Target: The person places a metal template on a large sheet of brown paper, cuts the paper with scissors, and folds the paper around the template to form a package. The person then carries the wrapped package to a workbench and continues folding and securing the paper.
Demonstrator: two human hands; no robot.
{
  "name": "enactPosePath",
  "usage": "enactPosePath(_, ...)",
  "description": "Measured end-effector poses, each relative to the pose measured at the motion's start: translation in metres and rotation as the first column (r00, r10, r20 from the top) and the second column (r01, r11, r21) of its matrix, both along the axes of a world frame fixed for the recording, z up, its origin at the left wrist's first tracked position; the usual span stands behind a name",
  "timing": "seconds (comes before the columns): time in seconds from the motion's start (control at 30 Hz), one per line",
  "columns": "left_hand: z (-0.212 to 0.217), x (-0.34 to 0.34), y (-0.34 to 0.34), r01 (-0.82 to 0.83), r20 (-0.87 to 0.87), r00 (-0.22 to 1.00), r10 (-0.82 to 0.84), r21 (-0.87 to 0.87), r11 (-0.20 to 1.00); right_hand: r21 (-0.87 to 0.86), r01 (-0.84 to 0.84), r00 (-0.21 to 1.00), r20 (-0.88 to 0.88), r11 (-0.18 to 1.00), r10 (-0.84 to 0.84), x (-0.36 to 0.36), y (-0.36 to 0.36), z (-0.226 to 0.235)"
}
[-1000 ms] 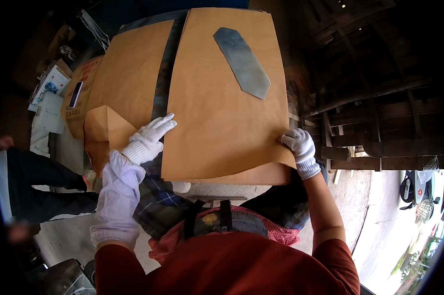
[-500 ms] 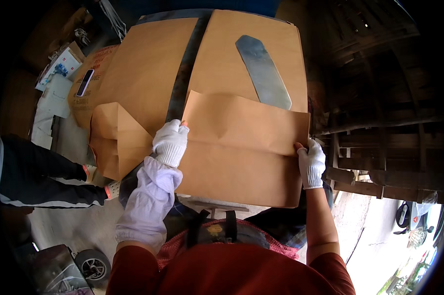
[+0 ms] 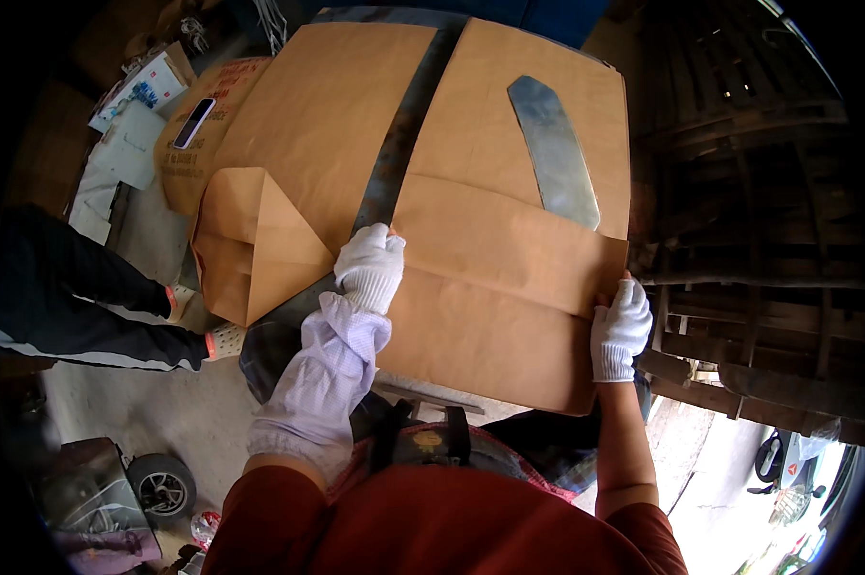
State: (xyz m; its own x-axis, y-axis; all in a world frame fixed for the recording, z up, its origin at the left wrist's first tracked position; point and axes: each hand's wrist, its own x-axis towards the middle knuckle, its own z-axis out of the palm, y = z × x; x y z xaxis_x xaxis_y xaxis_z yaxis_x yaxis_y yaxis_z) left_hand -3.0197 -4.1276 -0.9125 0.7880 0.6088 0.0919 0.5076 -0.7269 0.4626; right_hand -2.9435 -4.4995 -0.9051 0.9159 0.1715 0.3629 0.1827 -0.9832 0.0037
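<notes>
From where I stand, the grey metal plate (image 3: 554, 149), long and pointed at its far end, makes the easiest mark to go by. The brown paper sheet (image 3: 471, 105) being handled lies right under it, spreading out to its left and toward the person. A broad flap (image 3: 509, 225) of that sheet is turned back on the near side of the plate, its edge reaching over the plate's near end.

Both hands wear white gloves. The left hand (image 3: 370, 264), left of the plate and nearer the person, is closed on the flap's left edge, fingers curled in. The right hand (image 3: 622, 326), on the near side of the plate and a little to its right, grips the flap's right edge, thumb on top. A pale lavender sleeve (image 3: 318, 383) covers the left forearm.

Left of the plate, past a dark strip of tabletop (image 3: 409, 134), I see a second brown sheet (image 3: 341, 105); a creased paper fold (image 3: 227, 230) sits farther left and nearer the person. Well left of the plate a phone (image 3: 194, 124) rests on a printed brown sack (image 3: 185, 172), and beyond the fold stand another person's dark-trousered legs (image 3: 88, 297)
</notes>
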Motion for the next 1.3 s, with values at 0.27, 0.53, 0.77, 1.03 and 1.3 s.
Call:
enactPosePath(0.27,0.067,0.032,0.017,0.136,-0.579,0.809,-0.104,0.012,0.991,0.058,-0.569,0.817,-0.076,0.820,0.572,0.007,0.059,0.025)
enactPosePath(0.53,0.004,0.053,-0.053,0.841,0.111,0.341,-0.933,0.408,0.356,0.166,-0.720,0.679,-0.035,0.674,0.733,0.025,0.134,0.011)
enactPosePath(0.77,-0.004,0.006,0.033,0.732,0.023,0.631,-0.775,0.312,0.605,0.033,-0.434,0.890,-0.140,0.900,0.434,0.011,0.011,0.019)
enactPosePath(1.03,0.072,0.063,-0.037,0.754,-0.225,0.653,-0.723,0.290,0.590,0.675,-0.338,0.905,0.041,0.656,0.424,0.020,-0.011,-0.006)
enactPosePath(1.3,0.138,0.037,-0.036,0.781,0.116,0.586,-0.802,0.185,0.597,0.336,-0.498,0.867,0.208,0.799,0.453,-0.059,-0.016,0.051)
